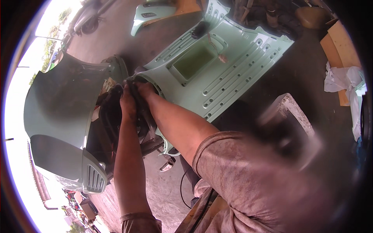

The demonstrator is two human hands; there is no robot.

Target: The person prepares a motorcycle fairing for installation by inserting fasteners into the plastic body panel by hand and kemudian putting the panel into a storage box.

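My left hand (128,101) and my right hand (144,89) are close together at the gap between two mint-green scooter body sections. Both seem closed around dark parts by a black frame tube (142,106); shadow hides most of the fingers and what they grip. Just right of my right hand is the round-edged end of a large green floorboard panel (233,50) with ribbed strips and a rectangular recess (194,64). Left of my hands stands the big green front body panel (62,89), with a vented grille (95,178) at its lower end.
A small wire connector (222,58) hangs over the floorboard panel. Another green panel (149,15) lies at the far side. On the right are a worn white block-like object (297,112), cardboard (344,46) and plastic wrap (345,79). A black cable (182,188) loops near my body.
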